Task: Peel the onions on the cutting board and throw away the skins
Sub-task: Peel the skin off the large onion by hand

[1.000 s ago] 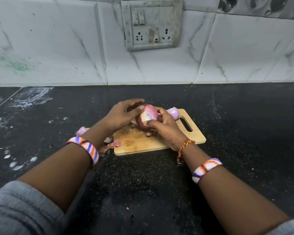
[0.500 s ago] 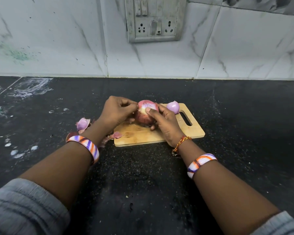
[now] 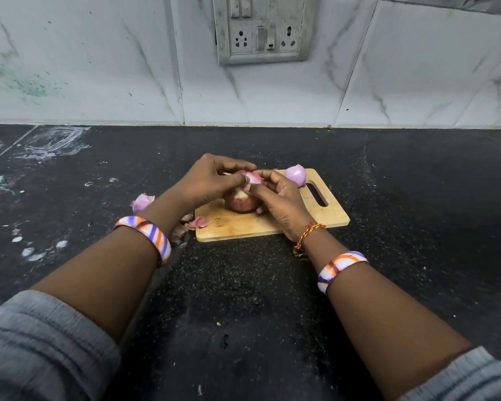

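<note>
A red onion (image 3: 240,201) rests on the wooden cutting board (image 3: 272,224), held between both hands. My left hand (image 3: 209,182) curls over its left and top side, thumb and fingers pinching a flap of skin (image 3: 252,178). My right hand (image 3: 281,201) grips the onion from the right, thumb pressed near its pale cut end. A smaller peeled purple onion (image 3: 296,175) sits at the board's far edge beside the handle slot. Loose pink skins (image 3: 141,201) lie on the counter left of the board, with more skin pieces (image 3: 198,222) at the board's left edge.
The black speckled counter (image 3: 243,299) spreads around the board, with white smears at the left. A marble-tiled wall stands behind it, carrying a switch and socket plate (image 3: 262,30). Striped bangles sit on both wrists.
The onion has come down onto the board and turned, its pale end now facing me. Both hands have shifted their hold, and a flap of skin is lifted at the top.
</note>
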